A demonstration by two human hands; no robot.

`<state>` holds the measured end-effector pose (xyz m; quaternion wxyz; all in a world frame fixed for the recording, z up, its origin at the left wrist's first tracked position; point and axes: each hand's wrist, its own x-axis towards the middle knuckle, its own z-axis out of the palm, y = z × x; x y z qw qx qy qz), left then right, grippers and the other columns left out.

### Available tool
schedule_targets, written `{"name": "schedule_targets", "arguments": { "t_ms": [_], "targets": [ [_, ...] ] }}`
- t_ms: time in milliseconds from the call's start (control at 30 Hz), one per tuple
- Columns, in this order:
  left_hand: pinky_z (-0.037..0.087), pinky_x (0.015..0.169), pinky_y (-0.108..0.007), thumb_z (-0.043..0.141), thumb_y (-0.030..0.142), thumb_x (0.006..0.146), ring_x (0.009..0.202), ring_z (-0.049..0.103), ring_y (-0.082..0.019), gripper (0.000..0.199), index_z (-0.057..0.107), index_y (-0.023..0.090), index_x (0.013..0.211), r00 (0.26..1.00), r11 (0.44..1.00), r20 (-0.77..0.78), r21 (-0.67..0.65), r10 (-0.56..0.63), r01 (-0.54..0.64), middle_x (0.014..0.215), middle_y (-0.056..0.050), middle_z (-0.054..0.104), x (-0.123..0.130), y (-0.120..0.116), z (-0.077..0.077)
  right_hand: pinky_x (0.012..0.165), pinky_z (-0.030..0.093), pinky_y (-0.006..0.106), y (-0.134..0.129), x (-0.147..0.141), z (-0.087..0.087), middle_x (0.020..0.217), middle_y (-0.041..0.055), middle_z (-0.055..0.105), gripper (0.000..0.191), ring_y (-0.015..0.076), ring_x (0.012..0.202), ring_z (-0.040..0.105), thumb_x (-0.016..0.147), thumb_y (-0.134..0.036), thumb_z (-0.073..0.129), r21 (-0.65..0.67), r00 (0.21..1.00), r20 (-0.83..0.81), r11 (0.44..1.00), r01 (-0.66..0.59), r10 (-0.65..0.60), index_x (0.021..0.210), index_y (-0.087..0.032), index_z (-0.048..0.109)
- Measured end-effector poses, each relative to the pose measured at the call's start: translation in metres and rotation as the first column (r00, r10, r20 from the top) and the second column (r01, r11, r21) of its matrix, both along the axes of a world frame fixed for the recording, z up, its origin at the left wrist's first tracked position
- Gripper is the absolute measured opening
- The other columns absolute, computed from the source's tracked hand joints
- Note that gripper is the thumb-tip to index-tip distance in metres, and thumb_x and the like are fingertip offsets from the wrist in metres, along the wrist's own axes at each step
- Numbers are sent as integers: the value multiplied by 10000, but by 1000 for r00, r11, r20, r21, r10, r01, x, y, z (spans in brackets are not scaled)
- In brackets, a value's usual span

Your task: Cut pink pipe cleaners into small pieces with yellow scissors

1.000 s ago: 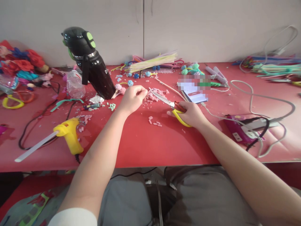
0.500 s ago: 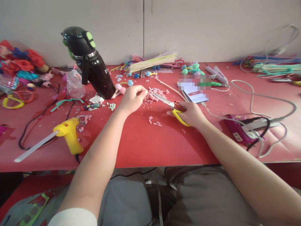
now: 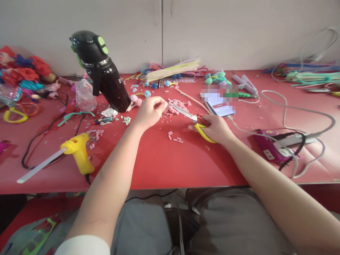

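My right hand [image 3: 216, 128] is closed round the yellow and orange handles of a pair of scissors [image 3: 203, 134], whose blades point left. Close to the blade tips, my left hand [image 3: 151, 111] is pinched, thumb against fingers; whatever it holds is too small to make out. Beneath the blades lies a pile of short pink cut pieces [image 3: 177, 105] on the red table [image 3: 164, 166]. A few more pink pieces [image 3: 175, 137] are scattered nearer to me.
A black bottle [image 3: 110, 85] stands behind my left hand. To the left lies a yellow glue gun [image 3: 82, 152] with its stick. A phone [image 3: 219, 105], cables and a purple power strip [image 3: 276, 145] are on the right. Pipe cleaners [image 3: 172, 71] lie along the back.
Hardly anything differs. My left hand has shifted very slightly at the blade tips; the scissors and my right hand stay in place.
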<state>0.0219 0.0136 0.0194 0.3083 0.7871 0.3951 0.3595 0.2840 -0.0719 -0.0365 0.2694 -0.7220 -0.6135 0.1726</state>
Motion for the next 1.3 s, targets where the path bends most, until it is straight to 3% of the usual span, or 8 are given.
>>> {"name": "schedule_targets", "arguments": {
  "t_ms": [833,1300],
  "targets": [
    [534,756,-327,590,169,949,707,641,-174,243,640,198,712,1000,1000,6,19,-18,17,702,-19,685,-2,0,-2,645,293,336,-2,1,-3,689,-27,393,734,153,707,339,689,-866,769,29,1000,-28,1000,-7,8,682,-252,366],
    [559,774,-333,651,259,964,751,664,-190,195,671,206,777,1000,999,10,41,-9,9,733,-24,691,-5,1,-4,625,285,337,-4,0,0,671,-31,376,787,149,686,332,651,-956,735,34,1000,-15,999,-9,10,678,-258,375]
  ]
}}
